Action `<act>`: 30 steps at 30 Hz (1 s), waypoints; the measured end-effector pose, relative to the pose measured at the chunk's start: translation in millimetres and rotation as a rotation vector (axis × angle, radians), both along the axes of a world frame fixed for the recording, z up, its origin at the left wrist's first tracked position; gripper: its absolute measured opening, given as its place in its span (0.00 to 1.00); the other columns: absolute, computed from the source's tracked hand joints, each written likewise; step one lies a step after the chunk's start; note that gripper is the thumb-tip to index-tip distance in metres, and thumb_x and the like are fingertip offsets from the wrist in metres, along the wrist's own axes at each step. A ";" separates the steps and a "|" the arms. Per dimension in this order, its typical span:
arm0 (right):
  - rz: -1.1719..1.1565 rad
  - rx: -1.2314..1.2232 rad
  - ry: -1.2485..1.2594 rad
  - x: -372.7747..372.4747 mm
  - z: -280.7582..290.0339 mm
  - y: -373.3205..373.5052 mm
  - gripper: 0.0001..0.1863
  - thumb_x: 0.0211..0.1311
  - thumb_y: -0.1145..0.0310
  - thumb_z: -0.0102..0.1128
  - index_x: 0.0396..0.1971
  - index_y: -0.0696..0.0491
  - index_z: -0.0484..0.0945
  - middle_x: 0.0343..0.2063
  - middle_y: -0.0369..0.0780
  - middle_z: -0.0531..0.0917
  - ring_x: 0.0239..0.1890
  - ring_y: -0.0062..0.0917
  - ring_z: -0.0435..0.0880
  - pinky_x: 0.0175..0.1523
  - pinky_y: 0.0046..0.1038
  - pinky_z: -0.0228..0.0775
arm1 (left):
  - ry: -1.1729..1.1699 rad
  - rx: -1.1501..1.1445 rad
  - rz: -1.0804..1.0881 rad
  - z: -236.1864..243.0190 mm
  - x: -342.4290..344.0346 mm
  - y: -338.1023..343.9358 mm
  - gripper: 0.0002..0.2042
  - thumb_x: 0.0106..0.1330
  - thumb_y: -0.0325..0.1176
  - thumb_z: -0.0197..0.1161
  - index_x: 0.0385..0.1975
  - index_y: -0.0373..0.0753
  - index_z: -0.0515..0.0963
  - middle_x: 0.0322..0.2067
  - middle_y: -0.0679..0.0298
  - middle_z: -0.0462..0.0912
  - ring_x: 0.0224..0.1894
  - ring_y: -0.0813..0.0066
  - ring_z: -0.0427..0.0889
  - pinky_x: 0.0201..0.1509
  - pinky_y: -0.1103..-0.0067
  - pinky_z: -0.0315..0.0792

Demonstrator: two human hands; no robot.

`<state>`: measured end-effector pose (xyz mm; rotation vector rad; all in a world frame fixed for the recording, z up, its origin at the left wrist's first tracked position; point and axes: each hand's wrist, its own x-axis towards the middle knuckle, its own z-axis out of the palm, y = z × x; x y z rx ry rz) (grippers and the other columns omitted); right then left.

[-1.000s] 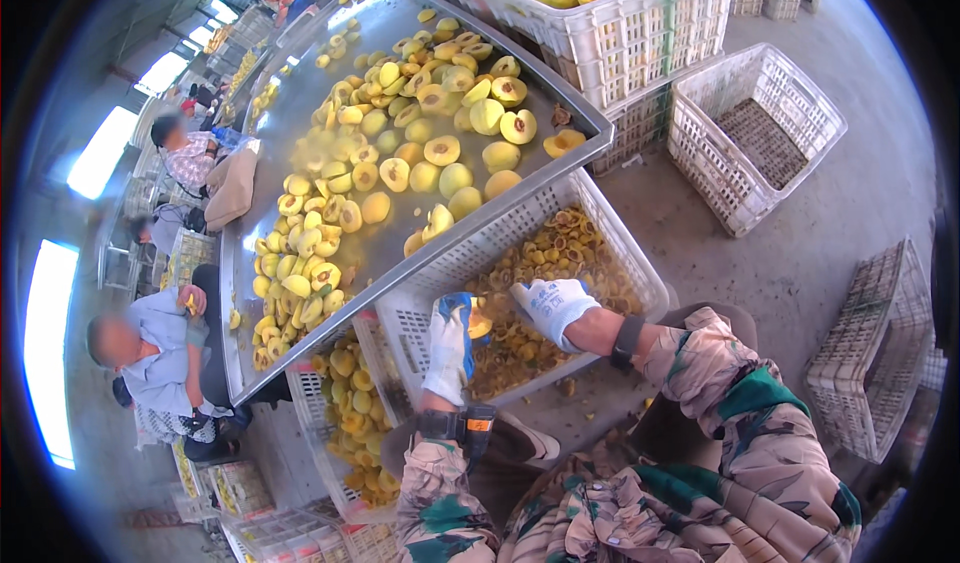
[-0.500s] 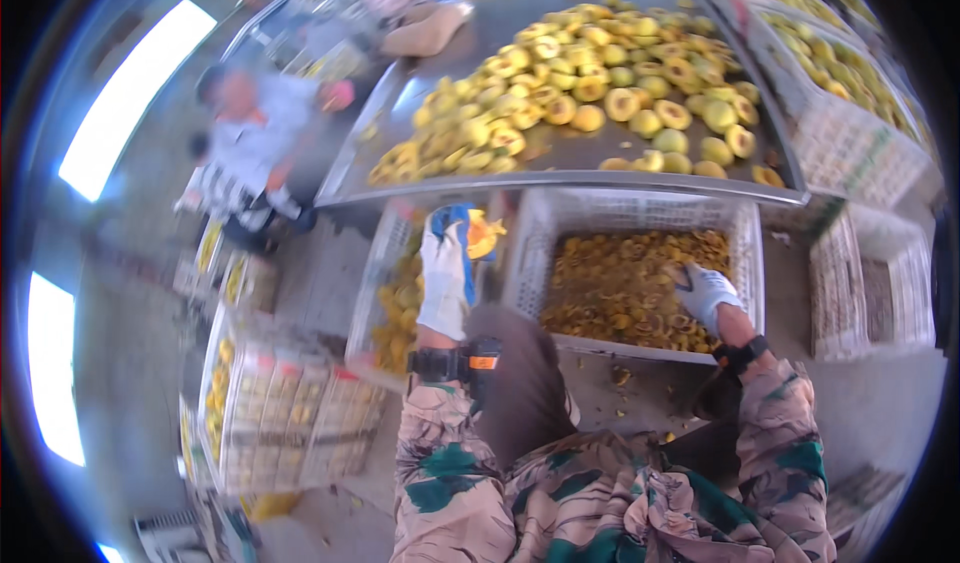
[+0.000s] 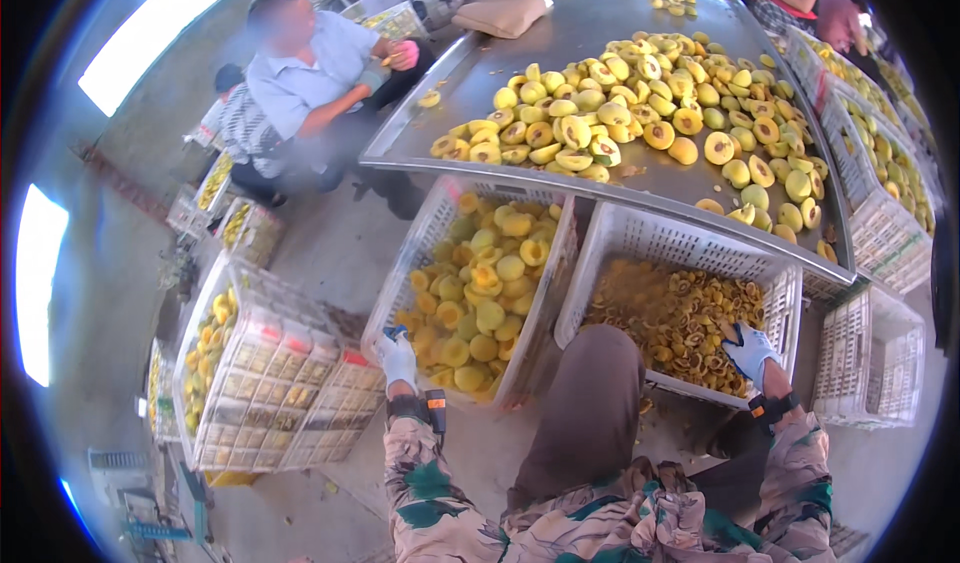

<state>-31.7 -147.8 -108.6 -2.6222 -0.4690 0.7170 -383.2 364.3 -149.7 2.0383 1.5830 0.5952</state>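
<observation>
My left hand (image 3: 397, 358), in a white and blue glove, grips the near rim of a white plastic crate (image 3: 424, 241) filled with halved yellow peaches (image 3: 488, 281). My right hand (image 3: 749, 351), gloved the same way, rests on the near rim of a second white crate (image 3: 640, 238) that holds brown peach pits and scraps (image 3: 680, 315). Both crates sit on the floor under the edge of a metal table (image 3: 600, 33) covered with peach halves (image 3: 640, 128). My knee (image 3: 590, 383) is between the two crates.
Stacked crates of peaches (image 3: 270, 373) stand at my left. An empty white crate (image 3: 865, 358) sits at my right, and more filled crates (image 3: 885, 173) line the table's right side. A seated person in a blue shirt (image 3: 305, 83) works at the table's left end; others are farther back.
My view has swung left and down. My left hand dropped from holding a peach above the crate to the crate's near rim. My right hand stays at the pit crate.
</observation>
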 end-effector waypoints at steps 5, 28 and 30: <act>-0.087 0.036 0.028 -9.1 12.9 1.1 0.22 0.55 0.60 0.59 0.46 0.58 0.71 0.27 0.48 0.80 0.26 0.36 0.80 0.31 0.32 0.71 | 0.109 0.225 -0.088 -4.4 67.1 -9.3 0.23 0.60 0.45 0.61 0.51 0.36 0.72 0.46 0.46 0.76 0.51 0.52 0.73 0.57 0.65 0.64; -0.054 0.030 0.182 -1.9 9.0 8.9 0.26 0.55 0.59 0.60 0.50 0.59 0.69 0.26 0.49 0.81 0.24 0.36 0.82 0.30 0.31 0.73 | 0.814 0.207 -0.905 17.1 233.1 -67.2 0.28 0.54 0.42 0.63 0.58 0.66 0.66 0.68 0.59 0.50 0.68 0.47 0.49 0.60 0.40 0.51; -0.105 0.003 0.234 2.7 12.3 9.4 0.28 0.55 0.58 0.59 0.51 0.59 0.68 0.29 0.51 0.81 0.28 0.37 0.83 0.34 0.32 0.74 | 0.836 0.149 -0.903 12.1 255.8 -54.3 0.28 0.55 0.39 0.62 0.58 0.68 0.66 0.69 0.64 0.47 0.69 0.47 0.45 0.60 0.36 0.48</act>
